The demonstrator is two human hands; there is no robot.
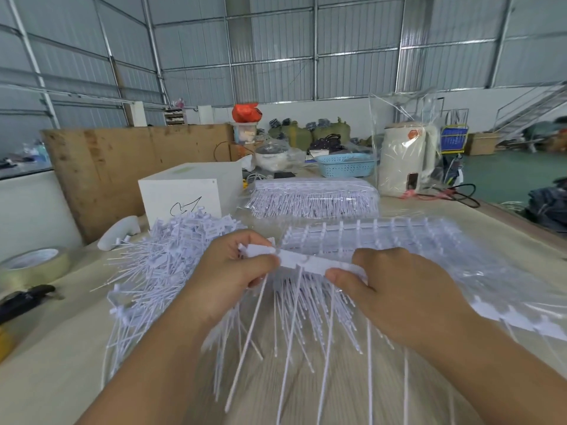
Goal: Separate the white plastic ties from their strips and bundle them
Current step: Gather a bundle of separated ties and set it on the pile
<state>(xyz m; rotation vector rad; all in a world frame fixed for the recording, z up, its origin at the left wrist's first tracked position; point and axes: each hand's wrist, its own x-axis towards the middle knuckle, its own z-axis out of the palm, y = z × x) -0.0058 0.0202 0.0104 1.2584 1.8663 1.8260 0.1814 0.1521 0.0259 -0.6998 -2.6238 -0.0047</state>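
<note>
While both hands work above the pale table (506,228), they share one strip of white plastic ties (310,263) held level between them. The left hand (233,271) pinches the strip's left end, thumb pressed on the near face and the other fingers curled behind it. The right hand (395,289) pinches the strip's right end the same way, thumb tip on the near edge. From the strip the thin white tails hang down and fan toward the person, between and below the two wrists.

Just left of the left hand, and partly under it, lies a loose pile of separated ties (159,265), heads and tails jumbled. Beyond the right hand and out to its right lie stacked strips in clear plastic wrap (423,240). Farther away, past both hands, sits another wrapped pack of strips (313,197), with a white box (190,191) to its left.

Well left of the left hand are a roll of clear tape (33,265) and, nearer the person, a dark-handled tool (24,302), too blurred to name.
</note>
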